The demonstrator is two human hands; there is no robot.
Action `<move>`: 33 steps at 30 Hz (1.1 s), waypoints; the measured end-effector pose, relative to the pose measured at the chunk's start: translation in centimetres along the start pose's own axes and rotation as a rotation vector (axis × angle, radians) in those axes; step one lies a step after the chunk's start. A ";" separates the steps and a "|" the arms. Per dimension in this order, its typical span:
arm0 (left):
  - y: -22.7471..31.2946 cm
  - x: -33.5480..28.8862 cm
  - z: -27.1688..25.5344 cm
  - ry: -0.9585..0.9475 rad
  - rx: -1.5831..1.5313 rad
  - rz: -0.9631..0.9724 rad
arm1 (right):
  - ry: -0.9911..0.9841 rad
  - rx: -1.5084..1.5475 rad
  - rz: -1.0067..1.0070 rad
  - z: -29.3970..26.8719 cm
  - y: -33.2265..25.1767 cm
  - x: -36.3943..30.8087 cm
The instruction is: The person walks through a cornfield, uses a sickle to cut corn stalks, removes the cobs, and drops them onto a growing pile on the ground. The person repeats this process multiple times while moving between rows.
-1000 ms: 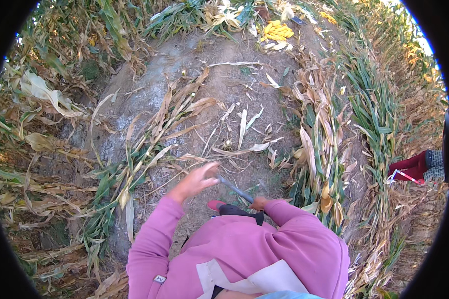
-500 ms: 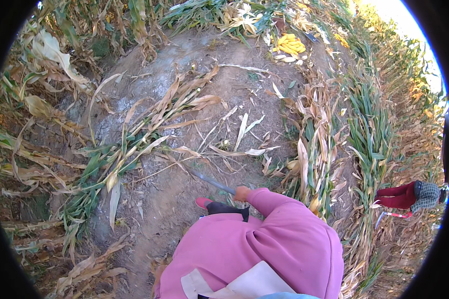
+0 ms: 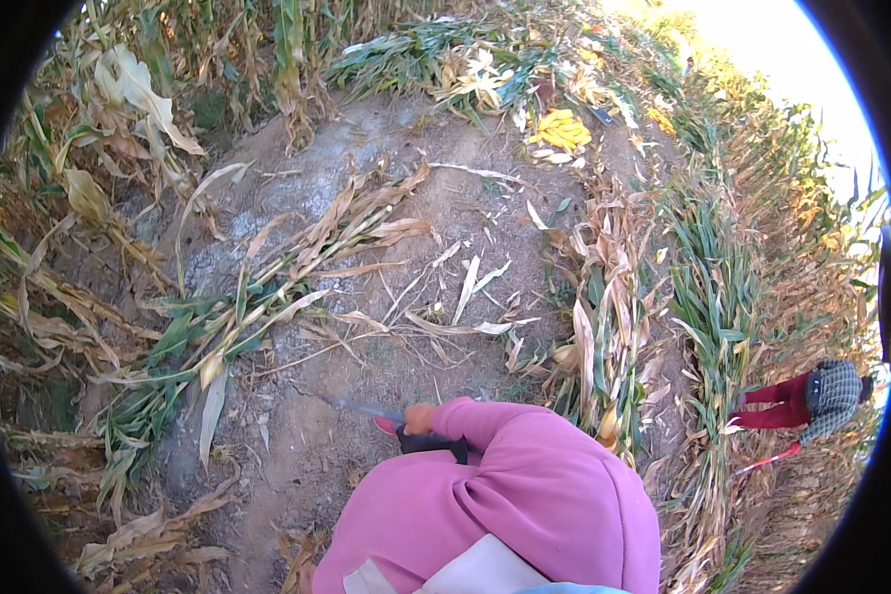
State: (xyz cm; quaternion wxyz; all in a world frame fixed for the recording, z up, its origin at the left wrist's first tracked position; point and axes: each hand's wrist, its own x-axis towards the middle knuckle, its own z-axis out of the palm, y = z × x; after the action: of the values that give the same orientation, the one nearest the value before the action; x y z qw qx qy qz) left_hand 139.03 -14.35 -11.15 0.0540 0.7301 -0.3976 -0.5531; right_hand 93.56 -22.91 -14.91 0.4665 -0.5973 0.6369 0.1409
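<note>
My right hand (image 3: 419,418), at the end of a pink sleeve, is closed around one end of a long grey tool (image 3: 361,406). The tool points left, low over bare soil, and its far end blurs into the ground, so its kind is unclear. Below the hand show a pink shoe (image 3: 386,426) and a dark trouser leg (image 3: 432,443). Beyond the tool lies a bundle of cut corn stalks (image 3: 297,262), slanting across the ground. My left hand does not show.
Standing corn (image 3: 139,148) lines the left. Husked yellow corn cobs (image 3: 561,130) lie in a pile at the far right. Rows of cut stalks (image 3: 604,327) run along the right side. Beyond them a co-worker (image 3: 830,388) bends with a red-handled tool (image 3: 772,459).
My right hand and the grey tool have moved left and slightly nearer. The view has shifted a little. The co-worker's red-handled tool has swung lower.
</note>
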 end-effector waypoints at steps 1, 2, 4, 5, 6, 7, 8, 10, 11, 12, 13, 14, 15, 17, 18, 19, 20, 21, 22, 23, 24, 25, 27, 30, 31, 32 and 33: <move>0.0 0.0 -0.8 0.034 -0.008 0.008 | -0.042 0.075 0.014 0.8 -1.1 -0.1; 0.1 0.0 -1.3 0.083 -0.018 0.025 | -0.054 0.069 -0.001 1.5 -1.9 -0.1; 0.6 -0.3 -2.9 0.206 -0.053 0.082 | -0.111 0.060 -0.042 3.1 -3.0 -0.4; 0.8 -0.7 -3.9 0.295 -0.072 0.125 | -0.079 0.037 -0.077 3.8 -3.2 -0.6; 0.8 -1.5 -5.1 0.407 -0.093 0.172 | -0.049 0.014 -0.116 4.5 -3.3 -0.8; 1.1 -2.2 -6.6 0.547 -0.119 0.233 | 0.005 -0.003 -0.170 5.1 -3.4 -1.1; 1.1 -3.2 -8.4 0.721 -0.144 0.287 | -0.019 0.037 -0.133 5.4 -3.2 -1.1; -1.6 -7.5 -13.0 1.149 -0.229 0.300 | -0.176 0.115 -0.137 6.2 -3.6 -1.3; -3.9 -10.2 -14.6 1.336 -0.291 0.258 | -0.218 0.101 -0.113 6.7 -3.8 -1.6; -6.4 -12.8 -15.7 1.494 -0.361 0.199 | -0.255 0.156 -0.068 7.0 -4.2 -1.8; -8.6 -14.6 -16.6 1.609 -0.453 0.153 | -0.220 0.056 -0.024 6.9 -4.6 -1.8; -10.5 -15.7 -17.1 1.660 -0.557 0.013 | -0.213 0.114 -0.096 6.7 -5.2 -1.9; -11.9 -16.1 -17.5 1.708 -0.694 0.093 | -0.275 0.086 -0.106 5.9 -5.9 -2.0; -13.6 -16.8 -18.2 1.647 -0.978 0.198 | -0.188 -0.038 -0.220 5.8 -9.5 -1.2; -14.2 -17.0 -19.0 1.575 -1.166 0.340 | -0.174 -0.036 -0.175 4.9 -11.1 -1.5; -14.6 -17.5 -19.5 1.585 -1.148 0.353 | -0.226 -0.068 -0.182 4.6 -13.4 -1.5; -14.7 -17.8 -20.0 1.544 -1.160 0.348 | -0.266 -0.089 -0.172 4.2 -15.6 -1.3; -14.7 -18.1 -20.5 1.499 -1.129 0.406 | -0.300 -0.108 -0.148 4.0 -18.1 -1.0; -14.7 -18.4 -20.7 1.439 -1.141 0.409 | -0.331 -0.156 -0.181 4.2 -20.6 -0.3; -14.7 -18.9 -20.7 1.412 -1.175 0.383 | -0.341 -0.235 -0.156 4.3 -22.8 0.4; -14.8 -19.1 -20.5 1.364 -1.126 0.413 | -0.444 -0.099 -0.196 5.0 -24.3 1.4; -14.8 -19.5 -20.3 1.313 -1.093 0.440 | -0.534 0.045 -0.236 5.3 -25.7 2.4; -15.3 -19.6 -19.3 1.346 -1.146 0.388 | -0.703 0.325 -0.142 8.2 -26.4 3.8; -16.2 -19.8 -17.9 1.337 -1.102 0.411 | -0.471 0.125 -0.150 14.2 -25.9 5.3; -16.4 -19.8 -17.4 1.333 -1.101 0.439 | -0.537 0.153 -0.169 16.0 -26.0 6.1; -16.6 -19.9 -17.1 1.331 -1.084 0.486 | -0.604 0.191 -0.144 17.9 -26.4 6.9; -16.6 -20.0 -16.7 1.328 -1.097 0.493 | -0.655 0.233 -0.108 19.7 -26.6 7.4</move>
State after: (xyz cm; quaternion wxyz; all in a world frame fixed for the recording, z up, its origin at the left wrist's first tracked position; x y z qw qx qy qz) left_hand 160.43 3.68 1.87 0.7316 0.6652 -0.1095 -0.1015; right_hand 126.80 -19.66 -20.83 0.7181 -0.4960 0.4326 0.2265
